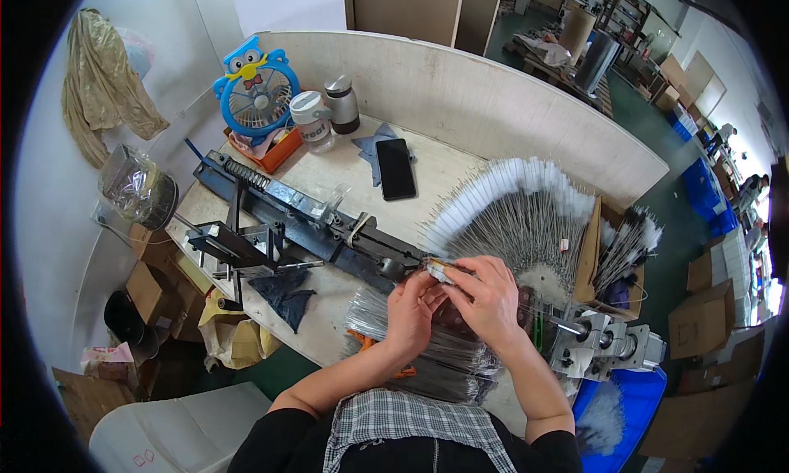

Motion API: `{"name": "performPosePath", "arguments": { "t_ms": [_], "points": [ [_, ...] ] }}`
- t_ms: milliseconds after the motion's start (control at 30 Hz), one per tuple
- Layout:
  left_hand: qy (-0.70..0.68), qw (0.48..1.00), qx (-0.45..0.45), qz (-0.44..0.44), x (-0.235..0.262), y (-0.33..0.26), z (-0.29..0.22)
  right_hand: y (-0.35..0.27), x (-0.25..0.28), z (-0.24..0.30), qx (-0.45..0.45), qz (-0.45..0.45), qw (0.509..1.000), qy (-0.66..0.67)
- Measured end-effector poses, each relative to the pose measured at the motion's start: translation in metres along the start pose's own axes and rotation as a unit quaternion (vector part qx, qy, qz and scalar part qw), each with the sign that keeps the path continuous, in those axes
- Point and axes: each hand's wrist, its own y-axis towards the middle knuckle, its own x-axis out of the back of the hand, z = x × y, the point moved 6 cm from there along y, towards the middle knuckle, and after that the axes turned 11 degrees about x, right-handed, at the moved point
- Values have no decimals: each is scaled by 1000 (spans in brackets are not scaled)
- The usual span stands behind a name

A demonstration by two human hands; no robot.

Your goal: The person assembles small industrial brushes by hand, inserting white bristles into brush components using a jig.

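Observation:
My hands meet at the near right end of a long dark metal bench machine (304, 214). My right hand (486, 299) is closed, thumb and fingers pinching a small white piece with a yellow-orange edge (439, 269). Just left of it, my left hand (413, 310) is closed too, its fingertips drawn together against the machine's end; what they hold is hidden. Beyond the right hand, a wide fan of thin wire brushes with white bristle ends (514, 206) covers the table. Bundles of bare wires (448, 346) lie beneath my wrists.
A motor unit with a shaft (612, 341) stands right of my forearm, above a blue bin (629, 415). A cardboard box (588, 255) holds more brushes. A phone (397, 169), a blue fan (259, 95), a jar (311, 121) and a dark cloth (283, 296) lie around the machine.

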Motion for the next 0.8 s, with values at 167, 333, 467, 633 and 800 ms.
{"name": "performPosePath", "arguments": {
  "t_ms": [167, 333, 467, 633, 800],
  "points": [
    [-22, 1000, 9, 0, -4, 1, -1, 5, 1, 3, -9, -12, 1000, 7],
    [9, 1000, 0, 15, -7, -2, -5, 6, -11, 9, -43, -37, 997, -51],
    [-18, 1000, -1, 0, -5, 2, -1, 5, -2, 6, -28, -45, 997, -62],
    [-13, 1000, 0, 8, -6, 2, -1, 5, -6, 8, 4, -33, 998, -53],
    [2, 1000, 3, 0, -6, 3, 0, 6, -4, 8, -5, -37, 998, -46]
  ]
}}
